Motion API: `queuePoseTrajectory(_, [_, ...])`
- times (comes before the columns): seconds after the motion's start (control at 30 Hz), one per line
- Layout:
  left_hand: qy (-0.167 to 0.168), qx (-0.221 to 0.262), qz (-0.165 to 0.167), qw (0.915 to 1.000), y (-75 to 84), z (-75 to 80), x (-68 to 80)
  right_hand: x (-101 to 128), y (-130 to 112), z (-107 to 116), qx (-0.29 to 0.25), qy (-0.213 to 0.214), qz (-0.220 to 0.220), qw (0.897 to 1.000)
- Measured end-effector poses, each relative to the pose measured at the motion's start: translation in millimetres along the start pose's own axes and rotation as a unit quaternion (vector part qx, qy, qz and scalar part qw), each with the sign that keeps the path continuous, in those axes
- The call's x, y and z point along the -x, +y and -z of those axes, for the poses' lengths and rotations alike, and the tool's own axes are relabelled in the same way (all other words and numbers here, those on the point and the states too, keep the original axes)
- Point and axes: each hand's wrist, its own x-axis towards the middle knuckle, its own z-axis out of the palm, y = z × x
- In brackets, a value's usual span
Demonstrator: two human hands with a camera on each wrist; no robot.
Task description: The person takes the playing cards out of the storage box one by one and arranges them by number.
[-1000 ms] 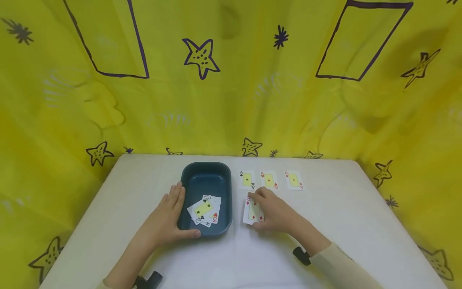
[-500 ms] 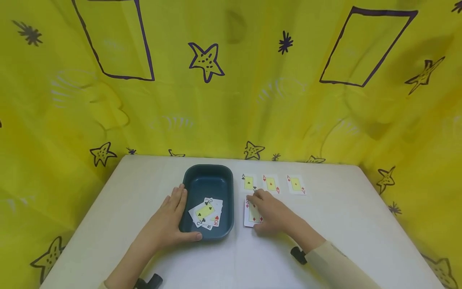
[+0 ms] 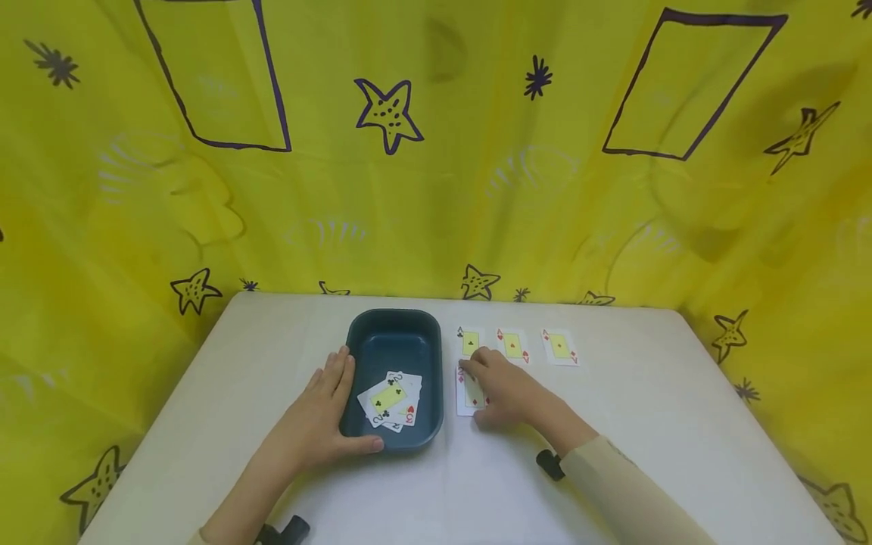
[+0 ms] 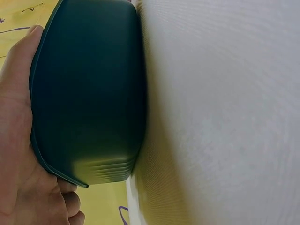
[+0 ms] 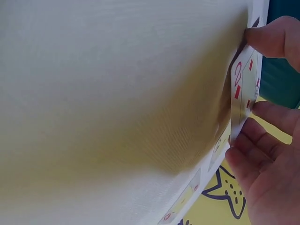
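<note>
**Diamonds card (image 3: 473, 401) pinched just right of blue tray (image 3: 393, 344)**

Right hand (image 3: 504, 386): thumb and fingertips on the card's edges, hand covering part of its face. Left hand (image 3: 316, 416): spread, fingers along tray's left rim, thumb at its near edge. Right of tray's far half, in a row: ace of clubs (image 3: 470, 341), partly hidden by right hand; ace of hearts (image 3: 512, 346); ace of diamonds (image 3: 560, 347). Overlapping cards (image 3: 390, 398) inside tray's near half.

Your dark teal tray (image 4: 89, 89) looks like smooth plastic with a soft sheen, ribbed at one end. You have smooth, coated-paper playing cards (image 5: 241, 89), a matt, finely textured white tablecloth (image 4: 229, 98) and a creased yellow cloth backdrop (image 3: 450, 204).
</note>
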Motion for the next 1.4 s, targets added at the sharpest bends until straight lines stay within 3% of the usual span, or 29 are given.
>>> queuePoseTrajectory(0.3, [0.000, 0.003, -0.001, 1.0000, 0.2, 3.1, 0.1, -1.8, -0.1, 2.9, 0.019, 0.006, 0.009, 1.000])
queuePoseTrajectory(0.53, [0.007, 0.004, 0.000, 1.0000, -1.0, 5.3, -2.9, -1.8, -6.6, 24.8, -0.024, 0.062, 0.049, 0.997])
queuePoseTrajectory(0.77, [-0.003, 0.005, -0.007, 1.0000, 0.1, 0.0, -3.2, 6.7, -33.0, 37.2, -0.063, 0.077, 0.081, 0.992])
queuePoseTrajectory(1.17, [0.003, 0.008, -0.015, 0.9998, -0.1, 1.8, 1.9, -3.8, -78.3, 26.3, -0.046, 0.067, 0.183, 0.980])
queuePoseTrajectory(1.4, [0.008, 0.007, -0.021, 0.9997, -2.1, 1.6, 1.7, -18.1, -99.1, 11.4, 0.004, 0.051, 0.194, 0.980])
